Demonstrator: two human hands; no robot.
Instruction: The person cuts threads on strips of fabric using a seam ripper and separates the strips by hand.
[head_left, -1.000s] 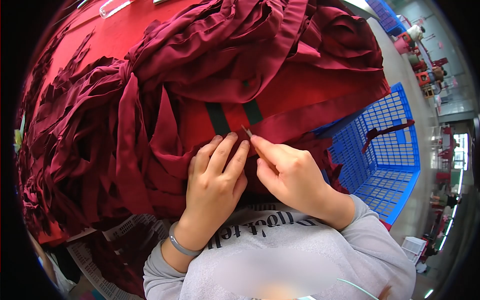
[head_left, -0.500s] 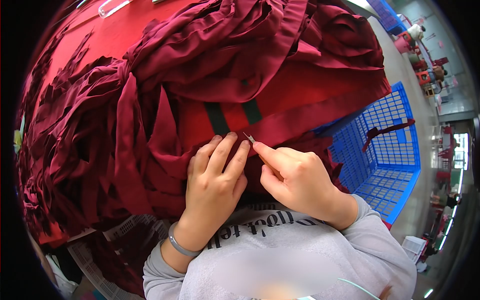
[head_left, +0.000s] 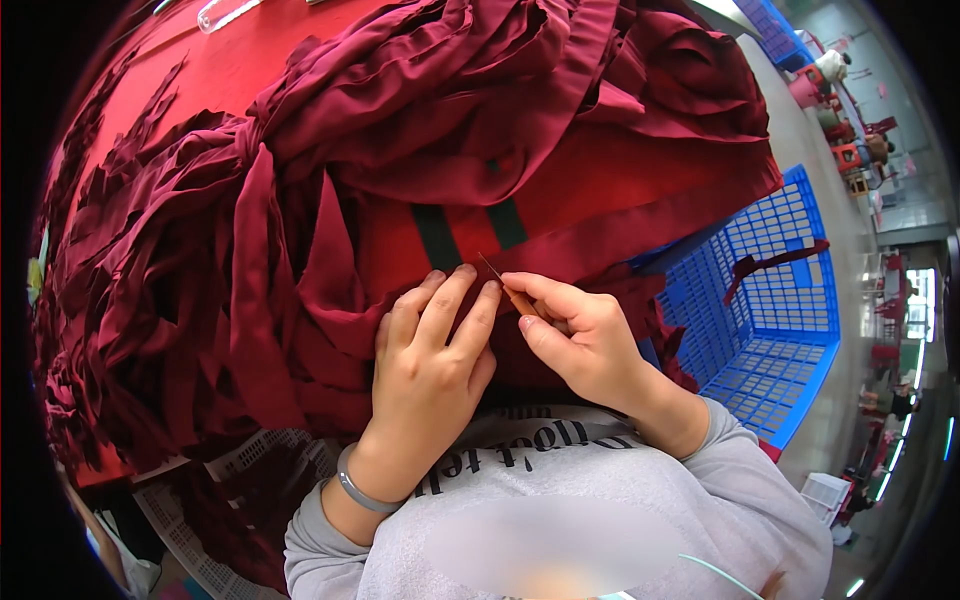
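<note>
A long maroon fabric strip (head_left: 620, 235) lies along the near edge of the table. My left hand (head_left: 430, 345) rests flat on it, fingers stretched out and slightly apart. Just right of those fingertips, my right hand (head_left: 590, 340) grips a seam ripper (head_left: 522, 302) by its orange handle. The thin metal tip points up and left, over the strip or very close to it; whether it touches the cloth I cannot tell. Beyond both hands, two dark green bands (head_left: 437, 237) cross the red surface.
A big heap of maroon strips (head_left: 420, 110) covers much of the red table (head_left: 225, 75). At the right stands a blue plastic basket (head_left: 790, 300) with a maroon strip over its side. A clear bottle-like object (head_left: 222, 12) lies at the back left. People sit in the far right background.
My right hand has rolled and its fingers have shifted along the handle, showing more of the seam ripper. Its tip has moved slightly up and left. My left hand stays in place.
</note>
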